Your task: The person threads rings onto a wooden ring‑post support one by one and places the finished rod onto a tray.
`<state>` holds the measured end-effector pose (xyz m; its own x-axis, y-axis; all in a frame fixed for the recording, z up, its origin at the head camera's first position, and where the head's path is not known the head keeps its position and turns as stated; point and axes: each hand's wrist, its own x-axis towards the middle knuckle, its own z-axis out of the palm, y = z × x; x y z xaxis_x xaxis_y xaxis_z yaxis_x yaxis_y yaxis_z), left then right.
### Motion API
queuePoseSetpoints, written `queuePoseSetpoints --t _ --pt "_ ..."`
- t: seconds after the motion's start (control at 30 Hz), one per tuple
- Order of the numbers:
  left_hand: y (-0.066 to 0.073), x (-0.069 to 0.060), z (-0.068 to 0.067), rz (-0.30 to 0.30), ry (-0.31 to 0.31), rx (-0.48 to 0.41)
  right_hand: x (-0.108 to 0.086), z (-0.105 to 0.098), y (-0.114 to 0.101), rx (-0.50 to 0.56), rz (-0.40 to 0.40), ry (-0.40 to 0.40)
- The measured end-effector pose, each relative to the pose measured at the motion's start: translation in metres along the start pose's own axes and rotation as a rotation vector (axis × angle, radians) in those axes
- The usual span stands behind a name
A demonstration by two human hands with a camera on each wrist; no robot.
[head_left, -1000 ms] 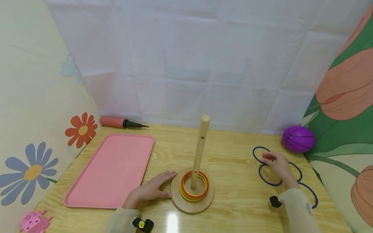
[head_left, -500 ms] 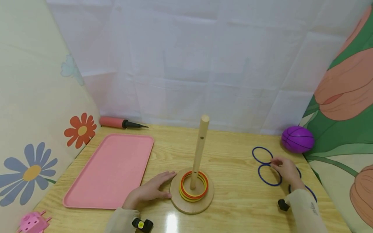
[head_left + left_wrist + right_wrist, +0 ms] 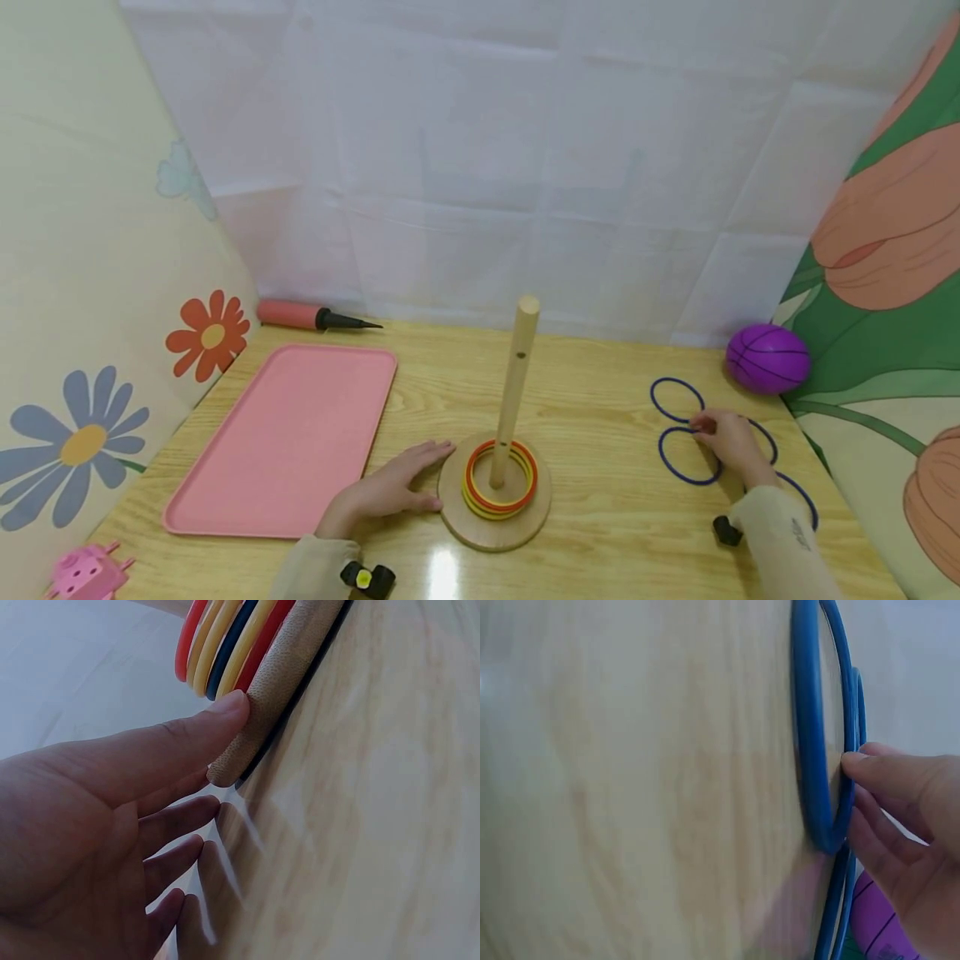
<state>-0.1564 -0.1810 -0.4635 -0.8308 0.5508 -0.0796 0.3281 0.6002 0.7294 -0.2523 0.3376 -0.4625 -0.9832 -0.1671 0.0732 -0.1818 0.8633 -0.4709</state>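
Right hand (image 3: 729, 442) pinches a blue ring (image 3: 808, 712) by its far edge at the right of the worktop (image 3: 600, 517), a sound hold for something likely light and stiff; left hand (image 3: 393, 483), fingers spread, touches the wooden base (image 3: 491, 535)

A light wood-grain bench (image 3: 600, 533) spans the lower part of the head view, its pale yellow top streaked with darker grain. A bright patch of glare (image 3: 443, 573) shines near its front edge. Behind hangs a white sheet (image 3: 480, 150), creased with fold lines. To the left, a cream backdrop (image 3: 67, 225) carries a blue flower (image 3: 85, 445), a red-orange flower (image 3: 213, 336) and a faint pale-blue butterfly (image 3: 180, 175). To the right, a printed backdrop (image 3: 881, 417) shows large pinkish-orange tulips (image 3: 892, 221) among green leaves.
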Motion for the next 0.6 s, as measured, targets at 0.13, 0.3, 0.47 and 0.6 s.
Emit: queuePoseSetpoints --t 0.13,0.3,0.47,0.6 --pt "0.001 0.0 0.0 -0.006 0.002 -0.013 0.0 0.001 -0.005 -0.023 -0.021 -0.031" --pt "0.001 0.0 0.0 0.0 0.002 -0.01 0.0 0.003 -0.011 -0.05 -0.069 -0.056" --pt "0.0 0.0 0.0 0.008 0.0 0.001 -0.001 0.005 -0.016 0.016 -0.064 -0.06" --pt "0.0 0.0 0.0 0.008 0.002 0.003 0.0 0.005 -0.02 0.086 -0.047 -0.048"
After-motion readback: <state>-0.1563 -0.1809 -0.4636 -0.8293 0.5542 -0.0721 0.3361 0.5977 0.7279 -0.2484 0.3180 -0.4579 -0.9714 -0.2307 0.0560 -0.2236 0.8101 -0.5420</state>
